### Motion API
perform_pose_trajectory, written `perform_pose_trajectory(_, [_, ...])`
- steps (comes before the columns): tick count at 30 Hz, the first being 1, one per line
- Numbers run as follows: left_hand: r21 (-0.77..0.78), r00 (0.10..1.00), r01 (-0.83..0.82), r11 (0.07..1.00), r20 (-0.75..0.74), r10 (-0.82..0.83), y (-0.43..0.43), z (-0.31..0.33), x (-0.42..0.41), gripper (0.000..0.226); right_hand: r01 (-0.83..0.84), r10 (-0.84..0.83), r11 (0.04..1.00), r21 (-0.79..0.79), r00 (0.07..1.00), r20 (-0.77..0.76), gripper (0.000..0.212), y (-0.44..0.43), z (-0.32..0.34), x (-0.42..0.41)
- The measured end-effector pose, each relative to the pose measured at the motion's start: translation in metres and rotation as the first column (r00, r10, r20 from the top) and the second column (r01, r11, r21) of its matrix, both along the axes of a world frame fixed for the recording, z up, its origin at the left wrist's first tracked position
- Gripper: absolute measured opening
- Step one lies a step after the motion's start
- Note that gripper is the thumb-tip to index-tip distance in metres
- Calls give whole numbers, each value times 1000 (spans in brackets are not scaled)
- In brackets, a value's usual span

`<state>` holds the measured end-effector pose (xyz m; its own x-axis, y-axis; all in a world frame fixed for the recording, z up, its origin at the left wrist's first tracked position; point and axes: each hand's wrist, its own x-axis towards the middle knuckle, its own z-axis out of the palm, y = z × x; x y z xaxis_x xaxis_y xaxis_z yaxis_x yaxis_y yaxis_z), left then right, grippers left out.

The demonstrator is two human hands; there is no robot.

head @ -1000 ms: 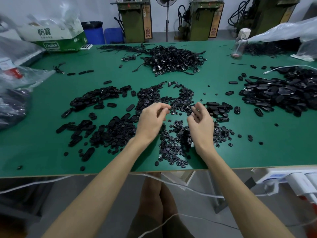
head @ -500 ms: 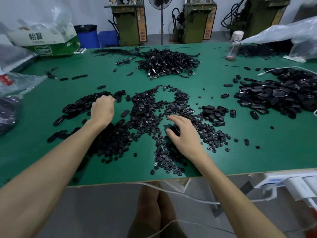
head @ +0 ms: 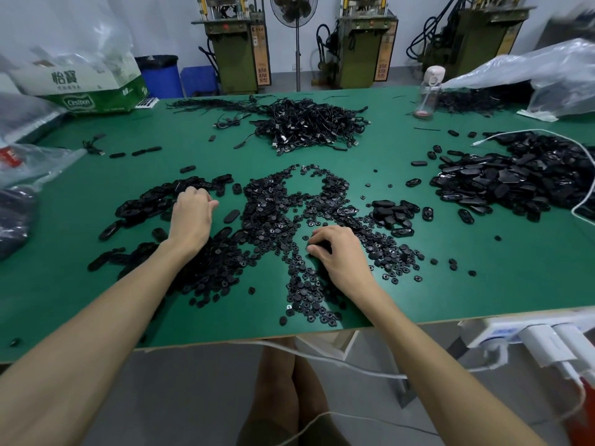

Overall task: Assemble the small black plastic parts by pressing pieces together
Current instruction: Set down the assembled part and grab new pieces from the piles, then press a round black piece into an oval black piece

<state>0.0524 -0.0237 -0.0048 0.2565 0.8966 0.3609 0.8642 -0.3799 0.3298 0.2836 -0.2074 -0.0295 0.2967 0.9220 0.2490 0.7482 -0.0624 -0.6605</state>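
A person looks down on a green surface [head: 322, 162] strewn with black plastic parts. At far left lie clear plastic bags [head: 35, 165] and one green and white cardboard box [head: 83, 91]. Next comes one loose heap of oval shells [head: 145, 204]. The left hand [head: 192, 217] rests knuckles up on the heap's right edge, fingers curled down out of sight, so whether it holds a shell cannot be told.

In the middle sprawls one wide heap of small round pieces [head: 289, 207], far too many to count. The right hand [head: 339, 254] lies on its near part, fingers bent and fingertips [head: 311, 249] touching the pieces; a grip on any single piece cannot be made out. Beyond the middle sits one tangled pile of cables [head: 306, 123].

Right of the round pieces is a small cluster of ovals [head: 391, 212], roughly a dozen. One large heap of ovals [head: 515, 181] lies at the right edge, with one bottle [head: 429, 88] behind it. Three machines [head: 236, 49] and one fan [head: 294, 11] stand behind the surface.

Both hands appear to be fetching the next parts, a shell and a round piece, with nothing pressed together between them yet. Whether the ovals on the right are finished units cannot be told; the loose stock suggests most of the work remains
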Motion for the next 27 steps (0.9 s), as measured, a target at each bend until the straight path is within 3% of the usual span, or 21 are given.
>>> perform_pose_trajectory(3, [-16,969,20,1000,246,-16,-20,14,21,25,12,-11,999,34,1000,-29,12,-1,4,0])
perform_pose_trajectory(6, [-141,749,160,977,663,-27,-48,22,50,18,14,-13,999,30,1000,-28,16,-1,5,-2])
perform_pose_trajectory(8, [-214,622,273,938,783,-2,-65,20,69,16,7,-7,1000,7,1000,-6,24,-1,4,-3])
perform_pose_trajectory(11, [-288,530,384,878,846,45,-84,8,94,18,-8,8,1000,-25,1000,8,37,-1,4,-3])
perform_pose_trajectory(14, [-321,521,436,841,852,55,-97,-9,109,24,-12,13,998,-55,1000,19,38,-1,4,-3])
perform_pose_trajectory(19, [-230,635,400,887,767,-87,-99,-25,114,12,7,-7,1000,-28,1000,-26,19,3,2,1])
perform_pose_trajectory(21, [-223,641,404,887,761,-100,-101,-25,114,13,9,-10,999,-32,1000,-19,18,4,2,1])
perform_pose_trajectory(27, [-235,482,497,835,875,-40,-107,-21,114,28,12,-11,1000,24,998,-63,20,3,5,-1])
